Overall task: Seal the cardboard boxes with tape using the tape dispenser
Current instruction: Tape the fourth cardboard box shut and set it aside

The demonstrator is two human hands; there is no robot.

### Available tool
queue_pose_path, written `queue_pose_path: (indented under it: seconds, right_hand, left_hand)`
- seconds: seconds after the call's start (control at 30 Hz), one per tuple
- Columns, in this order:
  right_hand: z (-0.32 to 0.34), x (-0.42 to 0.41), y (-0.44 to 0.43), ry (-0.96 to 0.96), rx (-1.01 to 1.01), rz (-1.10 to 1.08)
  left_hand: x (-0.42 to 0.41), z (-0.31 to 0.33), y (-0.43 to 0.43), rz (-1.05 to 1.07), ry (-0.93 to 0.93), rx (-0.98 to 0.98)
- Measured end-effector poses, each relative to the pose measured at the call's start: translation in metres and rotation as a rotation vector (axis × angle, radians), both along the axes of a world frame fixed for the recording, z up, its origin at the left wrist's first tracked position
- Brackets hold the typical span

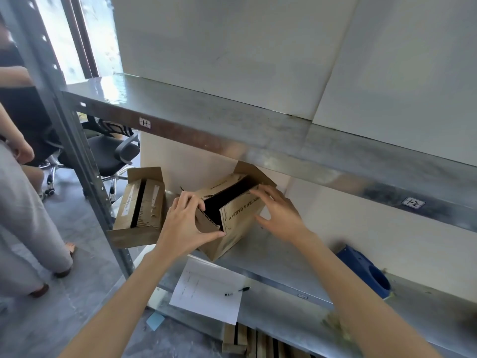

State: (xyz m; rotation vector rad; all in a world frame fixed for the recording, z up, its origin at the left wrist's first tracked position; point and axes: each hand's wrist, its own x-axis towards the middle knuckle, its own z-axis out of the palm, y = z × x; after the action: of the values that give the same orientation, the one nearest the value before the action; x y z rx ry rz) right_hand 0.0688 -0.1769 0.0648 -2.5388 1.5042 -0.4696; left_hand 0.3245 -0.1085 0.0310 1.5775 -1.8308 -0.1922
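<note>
Nearest: left hand (185, 223) pinches the end flap of the open box (240, 228) on the shelf (271, 254). Right hand (281, 215) rests on its side flap, fingers (265, 192) spread. Second box (139, 213) just left.

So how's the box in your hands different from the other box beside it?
The middle box is gripped by the left hand, with the right hand on its flap; nobody touches the left box. The middle box shows dark printed lettering; the left box has white strips on its flaps. Both are brown cardboard with tops gaping open.
</note>
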Motion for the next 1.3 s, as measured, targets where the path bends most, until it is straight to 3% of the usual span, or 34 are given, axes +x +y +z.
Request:
queue_pose_path:
  seconds: [0.27,0.57,0.93,1.17,1.3]
  right_hand:
    - [-0.002,0.006,-0.014,-0.009,0.009,0.028]
    - [-0.005,0.027,-0.025,0.048,0.047,0.068]
    - [-0.005,0.028,-0.029,0.135,-0.074,-0.002]
    - [-0.005,0.021,-0.03,0.034,-0.026,-0.041]
    - [-0.008,0.019,-0.028,-0.071,0.123,-0.05]
  left_hand:
    - [-0.001,-0.002,0.002,0.018,0.101,-0.088]
    - [0.015,-0.009,0.015,0.111,0.222,-0.003]
    - [0.011,-0.007,0.007,0.147,0.347,0.033]
    - [0.009,-0.009,0.001,0.153,0.404,0.044]
    - [0.014,-0.008,0.005,0.123,0.385,0.069]
